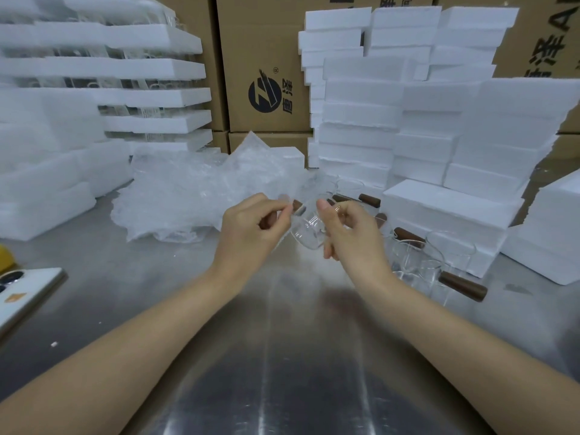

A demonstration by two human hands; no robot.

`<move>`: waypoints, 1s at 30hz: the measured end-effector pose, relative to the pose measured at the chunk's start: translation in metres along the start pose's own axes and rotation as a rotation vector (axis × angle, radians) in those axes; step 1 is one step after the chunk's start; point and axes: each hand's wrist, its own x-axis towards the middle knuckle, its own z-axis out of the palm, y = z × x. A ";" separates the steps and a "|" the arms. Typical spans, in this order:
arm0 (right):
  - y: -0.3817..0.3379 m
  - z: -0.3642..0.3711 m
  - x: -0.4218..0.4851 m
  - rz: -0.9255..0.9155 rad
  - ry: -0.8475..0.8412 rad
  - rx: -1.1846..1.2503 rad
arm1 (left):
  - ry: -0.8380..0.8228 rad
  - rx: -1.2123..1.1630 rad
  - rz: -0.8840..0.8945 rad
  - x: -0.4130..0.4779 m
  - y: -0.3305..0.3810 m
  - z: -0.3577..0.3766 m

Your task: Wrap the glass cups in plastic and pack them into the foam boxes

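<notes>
A brushed steel table is filling the lower view, throwing back streaks of light. Behind it, brown cardboard cartons printed with a black logo and characters are standing in a wall. White foam boxes are rising in uneven stacks at the right, some resting on the table. At the left, more foam slabs are piled in layers with clear glassware showing between them. A crumpled heap of clear plastic is lying on the table in the middle distance. A pale phone is lying at the left edge.

The person is holding the glass cup above the table, between the two hands and in front of the plastic heap. It is clear, thin-walled and tilted, and a dark brown handle is showing just above it. The right hand is grasping the cup, its fingers curled and its thumb raised. The left hand is pinching a plastic sheet, which is rising hazily above the cup. Whether the sheet is already around the cup cannot be told.

To the right, spare cups are standing on the table against the foam, with one wooden handle pointing outward.
</notes>
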 end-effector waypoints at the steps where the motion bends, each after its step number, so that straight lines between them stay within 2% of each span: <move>1: 0.001 0.000 0.000 0.042 -0.006 0.076 | -0.004 0.005 0.000 -0.001 0.001 0.001; 5: 0.001 0.004 0.002 0.116 -0.019 0.370 | 0.007 0.003 -0.005 -0.001 0.008 0.001; 9: -0.001 0.003 0.001 0.108 -0.105 0.346 | 0.026 -0.029 0.002 -0.003 0.018 0.002; 12: -0.002 -0.001 0.001 0.056 -0.147 0.241 | 0.041 -0.037 0.006 -0.003 0.019 0.001; 15: -0.002 0.002 -0.004 0.051 -0.235 0.311 | 0.023 -0.087 -0.015 -0.003 0.020 0.001; 22: 0.001 0.005 0.000 0.273 -0.273 0.658 | -0.151 -0.210 0.179 -0.012 0.031 0.008; 27: 0.001 0.010 -0.005 0.290 -0.425 0.684 | -0.140 -0.254 0.212 -0.018 0.041 0.011; 30: 0.010 0.005 -0.007 0.448 -0.396 0.723 | -0.181 -0.276 0.290 -0.024 0.049 0.012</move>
